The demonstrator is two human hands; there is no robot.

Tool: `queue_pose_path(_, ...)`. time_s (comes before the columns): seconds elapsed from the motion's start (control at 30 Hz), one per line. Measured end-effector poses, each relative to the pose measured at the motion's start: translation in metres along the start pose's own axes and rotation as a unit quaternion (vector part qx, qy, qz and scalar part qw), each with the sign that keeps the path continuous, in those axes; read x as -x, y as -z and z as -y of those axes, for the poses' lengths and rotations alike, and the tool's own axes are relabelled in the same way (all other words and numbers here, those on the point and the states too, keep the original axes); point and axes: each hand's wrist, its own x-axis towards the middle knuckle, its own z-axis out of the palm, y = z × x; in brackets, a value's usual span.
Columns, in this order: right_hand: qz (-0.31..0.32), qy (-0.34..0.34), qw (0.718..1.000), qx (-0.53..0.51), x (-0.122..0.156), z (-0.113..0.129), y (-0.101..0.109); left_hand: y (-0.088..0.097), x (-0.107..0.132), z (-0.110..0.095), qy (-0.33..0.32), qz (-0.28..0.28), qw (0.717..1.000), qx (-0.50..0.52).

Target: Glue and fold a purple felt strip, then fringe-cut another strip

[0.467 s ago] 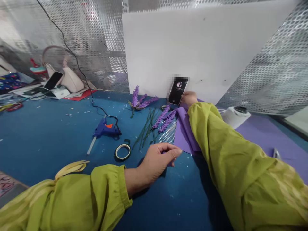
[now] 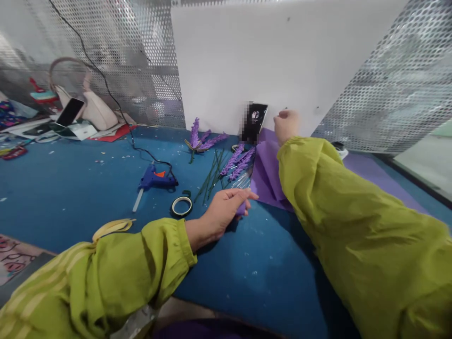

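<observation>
My left hand is closed just above the blue table, its fingers curled round a small smooth purple piece, most of it hidden; it looks like paper. Farther off, my right hand is raised with curled fingers, right of a phone leaning on the white board. Its fingertips are partly hidden, so I cannot make out whether anything is in them. Under my right forearm lies folded purple paper. Beside it are purple lavender-like flower sprigs and green stems.
Left of my left hand lie a roll of tape and a blue glue gun with a black cord. More purple sprigs lie near the white board. At the far left are a bag and a second phone.
My right hand has come away from the leaning phone, up and to the right. My left hand stays closed on the purple piece, more of which now shows. The view has shifted slightly.
</observation>
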Motion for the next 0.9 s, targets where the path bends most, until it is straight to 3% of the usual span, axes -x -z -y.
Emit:
queue_pose_path(0.13, 0.018, 0.049, 0.999, 0.004, 0.056, 0.030, 0.024, 0.000, 0.002, -0.003, 0.008, 0.014, 0.999, 0.046)
queue_pose_path(0.2, 0.072, 0.091, 0.993, 0.005, 0.103, 0.040, 0.042, -0.002, 0.006, -0.005, 0.010, 0.033, 0.998, 0.058)
queue_pose_path(0.23, 0.134, 0.142, 0.980, 0.022, 0.128, 0.043, 0.052, -0.003, 0.008, -0.006, 0.005, 0.040, 0.997, 0.058)
queue_pose_path(0.3, 0.222, 0.177, 0.958, 0.039, 0.178, 0.043, 0.069, -0.007, 0.012, -0.006, -0.013, 0.044, 0.998, 0.052)
queue_pose_path(0.43, 0.245, 0.169, 0.955, 0.003, 0.245, 0.032, 0.088, -0.013, 0.017, -0.001, -0.034, 0.037, 0.999, 0.004)
queue_pose_path(0.53, 0.221, 0.123, 0.966, -0.054, 0.264, 0.025, 0.089, -0.015, 0.020, 0.003, -0.034, 0.050, 0.997, -0.044)
queue_pose_path(0.7, 0.230, -0.044, 0.955, -0.179, 0.268, 0.022, 0.086, -0.014, 0.024, 0.002, -0.015, 0.091, 0.990, -0.106)
queue_pose_path(0.83, 0.194, -0.101, 0.952, -0.215, 0.261, 0.014, 0.089, -0.011, 0.025, -0.005, 0.011, 0.127, 0.981, -0.144)
queue_pose_path(0.9, 0.169, -0.118, 0.952, -0.227, 0.257, 0.009, 0.091, -0.010, 0.026, -0.007, -0.006, 0.135, 0.975, -0.177)
